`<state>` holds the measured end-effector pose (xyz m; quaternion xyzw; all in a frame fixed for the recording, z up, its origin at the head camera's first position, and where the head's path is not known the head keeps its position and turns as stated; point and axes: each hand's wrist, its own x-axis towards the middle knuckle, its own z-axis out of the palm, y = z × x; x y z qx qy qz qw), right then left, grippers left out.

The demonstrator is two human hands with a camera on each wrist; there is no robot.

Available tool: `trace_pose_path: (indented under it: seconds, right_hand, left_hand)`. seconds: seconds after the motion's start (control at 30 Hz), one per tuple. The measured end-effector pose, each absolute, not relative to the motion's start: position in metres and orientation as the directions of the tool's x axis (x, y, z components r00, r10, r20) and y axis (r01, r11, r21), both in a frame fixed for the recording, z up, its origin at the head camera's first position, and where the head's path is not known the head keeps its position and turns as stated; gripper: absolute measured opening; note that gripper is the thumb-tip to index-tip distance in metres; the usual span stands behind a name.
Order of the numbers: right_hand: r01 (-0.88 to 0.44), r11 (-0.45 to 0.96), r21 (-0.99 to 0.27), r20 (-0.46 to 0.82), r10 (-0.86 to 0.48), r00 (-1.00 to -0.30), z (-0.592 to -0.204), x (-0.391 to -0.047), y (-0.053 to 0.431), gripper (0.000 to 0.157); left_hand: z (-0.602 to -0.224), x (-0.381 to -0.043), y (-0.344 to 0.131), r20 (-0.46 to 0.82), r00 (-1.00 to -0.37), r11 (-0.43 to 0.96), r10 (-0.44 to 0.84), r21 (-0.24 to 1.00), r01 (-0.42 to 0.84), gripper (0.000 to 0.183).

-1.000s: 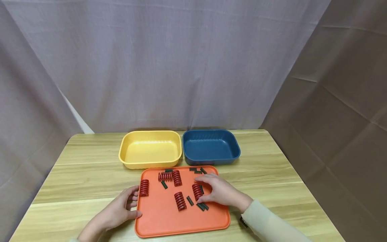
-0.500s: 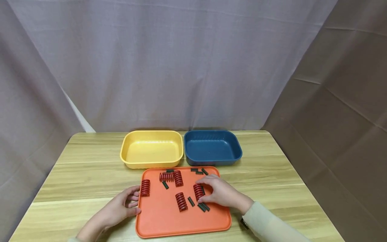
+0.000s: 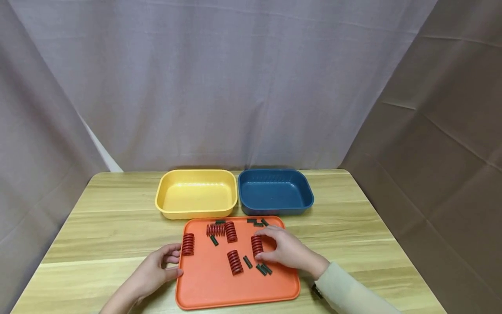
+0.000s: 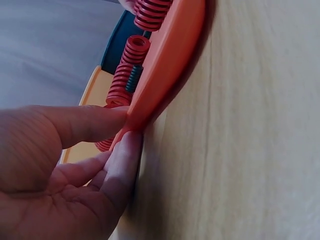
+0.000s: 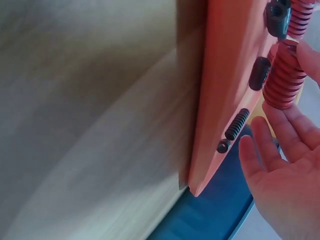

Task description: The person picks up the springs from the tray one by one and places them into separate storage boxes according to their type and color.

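Note:
My right hand (image 3: 285, 249) pinches a red coil spring (image 3: 256, 245) end to end between thumb and fingers. In the right wrist view that red spring (image 5: 284, 75) stands over the tray, close to small dark green springs. The left hand (image 3: 157, 269) grips the left rim of the orange tray (image 3: 211, 288); in the left wrist view the thumb lies above the rim and the fingers below it. Other red springs lie on the tray, one (image 3: 234, 262) near the middle and one (image 3: 188, 244) by the left rim. Small dark springs (image 3: 247, 261) are scattered among them.
Behind the tray stand a yellow bin (image 3: 196, 214) and a blue bin (image 3: 274, 211), side by side. All rest on a wooden table (image 3: 98, 226). Grey curtains (image 3: 251, 87) hang behind and at the sides.
My right hand has closed on the red spring and shifted it slightly up the tray, tilting it more upright in view. The left hand keeps its place at the tray's rim.

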<state>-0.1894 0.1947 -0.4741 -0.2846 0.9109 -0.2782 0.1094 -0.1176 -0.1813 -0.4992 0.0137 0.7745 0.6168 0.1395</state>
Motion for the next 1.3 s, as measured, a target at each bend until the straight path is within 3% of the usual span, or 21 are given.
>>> trace_pose_path:
  seconds: [0.3,0.53,0.87,1.1,1.3]
  right_hand:
    - [-0.407,0.645,-0.647,0.040,-0.505,-0.862,-0.461,-0.194,0.200,0.061]
    - [-0.404,0.611,-0.681,0.166,-0.408,-0.898,-0.455,-0.201,0.204,0.054]
    - [-0.241,0.519,-0.820,0.252,-0.051,-0.966,-0.454,-0.217,0.199,0.052]
    - [-0.160,0.564,-0.810,0.276,0.126,-0.953,-0.457,-0.235,0.187,0.056]
    - [-0.152,0.645,-0.749,0.307,0.134,-0.942,-0.458,-0.253,0.184,0.053]
  left_hand:
    - [-0.500,-0.118,-0.182,-0.208,-0.956,0.225,0.205,0.961,-0.161,0.069]
    - [-0.502,-0.117,-0.184,-0.209,-0.955,0.253,0.212,0.955,-0.153,0.069]
    - [-0.504,-0.117,-0.186,-0.221,-0.953,0.269,0.209,0.949,-0.162,0.070]
    - [-0.506,-0.117,-0.187,-0.218,-0.953,0.247,0.210,0.955,-0.164,0.069]
    - [-0.507,-0.117,-0.187,-0.220,-0.951,0.240,0.217,0.956,-0.166,0.069]
